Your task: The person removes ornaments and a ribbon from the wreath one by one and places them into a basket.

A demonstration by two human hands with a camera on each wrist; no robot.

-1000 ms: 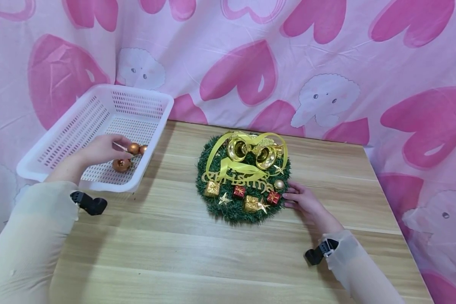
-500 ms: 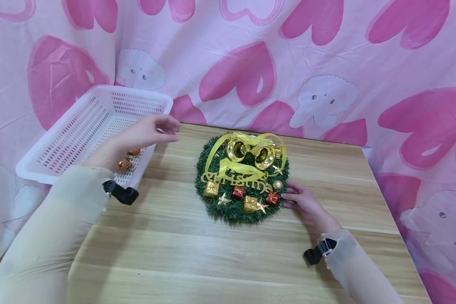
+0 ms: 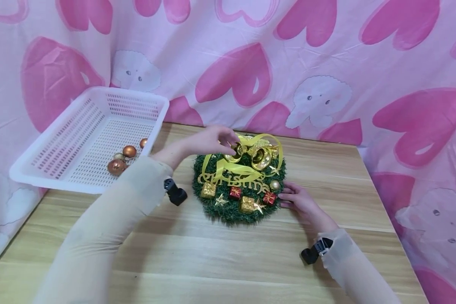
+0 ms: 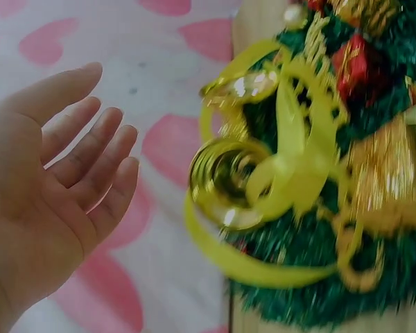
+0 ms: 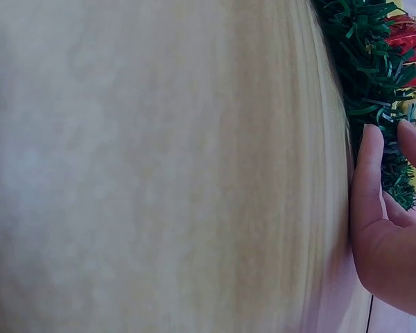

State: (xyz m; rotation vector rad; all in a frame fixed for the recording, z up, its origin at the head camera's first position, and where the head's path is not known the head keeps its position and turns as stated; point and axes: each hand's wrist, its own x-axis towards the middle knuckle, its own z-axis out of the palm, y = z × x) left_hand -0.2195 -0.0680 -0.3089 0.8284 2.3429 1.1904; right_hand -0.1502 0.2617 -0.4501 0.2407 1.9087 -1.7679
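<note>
A round green Christmas wreath (image 3: 232, 217) lies on the table, trimmed with gold lettering, stars and small red and gold gift boxes. Two shiny gold bells (image 3: 261, 158) with loops of yellow ribbon (image 4: 263, 274) sit on its far part. My left hand (image 3: 209, 141) hovers at the wreath's far left side and overlaps one bell in the head view. In the left wrist view its palm faces the camera, empty, with fingers loosely extended. My right hand (image 3: 298, 200) touches the wreath's right edge, its fairly straight fingertips against the green tinsel (image 5: 374, 76).
A white plastic basket (image 3: 61, 182) stands at the back left, holding several copper-coloured balls (image 3: 129, 151). The wooden table (image 3: 213, 261) meets a pink heart-patterned cloth (image 3: 315, 55) at the back and right.
My left hand has let go of the copper-coloured balls, left the basket and swung right to the wreath. My right hand stays at the wreath's edge.
</note>
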